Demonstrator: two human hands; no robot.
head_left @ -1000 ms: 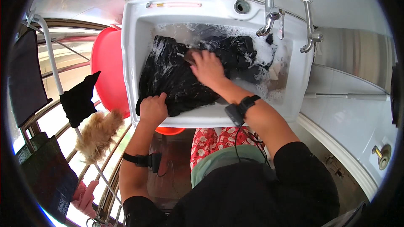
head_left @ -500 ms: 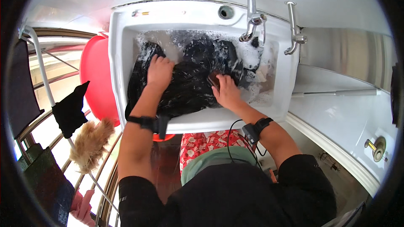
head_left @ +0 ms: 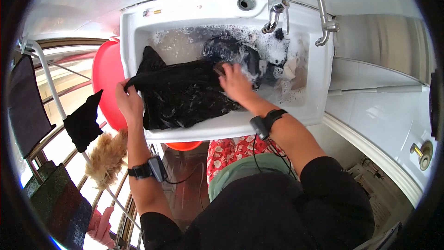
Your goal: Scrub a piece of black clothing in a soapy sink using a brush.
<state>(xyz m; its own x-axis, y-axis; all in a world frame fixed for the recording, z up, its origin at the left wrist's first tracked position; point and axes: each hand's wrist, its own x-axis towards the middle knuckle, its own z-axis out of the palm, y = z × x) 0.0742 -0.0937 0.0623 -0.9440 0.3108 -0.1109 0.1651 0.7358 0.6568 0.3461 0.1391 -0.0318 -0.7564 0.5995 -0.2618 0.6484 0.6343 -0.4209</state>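
A wet black garment (head_left: 185, 97) is spread along the near left part of the white sink (head_left: 319, 88), streaked with suds. My left hand (head_left: 129, 104) is closed on its left edge, pulled up at the sink's left rim. With bent fingers, my right hand (head_left: 237, 83) holds a small brown block, seemingly a scrub brush (head_left: 219, 68), against the garment's upper right part. Most of the brush is hidden by the fingers. More dark cloth (head_left: 231, 48) lies bunched in the foamy water behind my right hand.
Two metal taps (head_left: 273, 16) (head_left: 326, 25) reach over the sink's back and right. A red basin (head_left: 106, 81) stands against its left side. A drying rack with black cloth (head_left: 83, 120) and a fluffy tan duster (head_left: 107, 159) is farther left.
My left hand has moved left and toward me, drawing the garment's edge out to the sink's left rim. The right hand, with the brush, has shifted slightly left.
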